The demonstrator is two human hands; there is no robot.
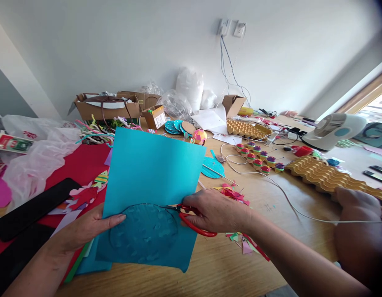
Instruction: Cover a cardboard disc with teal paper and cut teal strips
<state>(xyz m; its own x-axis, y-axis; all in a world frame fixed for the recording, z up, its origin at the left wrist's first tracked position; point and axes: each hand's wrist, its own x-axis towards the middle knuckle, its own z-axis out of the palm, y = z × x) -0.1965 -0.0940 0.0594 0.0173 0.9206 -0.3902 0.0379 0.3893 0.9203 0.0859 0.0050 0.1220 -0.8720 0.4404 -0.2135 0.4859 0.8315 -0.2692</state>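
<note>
A blue sheet of paper (pixel 150 165) is held up over the wooden table, with a dark round outline on its lower half. My left hand (pixel 92 227) grips the sheet's left edge, thumb on the front; its other fingers are hidden behind the paper. In my right hand (pixel 215 208) are red-handled scissors (pixel 198 227), fingers closed round the handles. Their dark blades point left and lie at the top right of the outline, where a slit seems to follow the curve.
Another person's arm (pixel 351 231) rests at the right by an egg tray (pixel 333 177). Painted egg-cup pieces (pixel 257 163), paper scraps (pixel 234 192) and a white cable (pixel 283 198) lie right of the sheet. A black case (pixel 36 206) lies left; a fan (pixel 333 130) stands back right.
</note>
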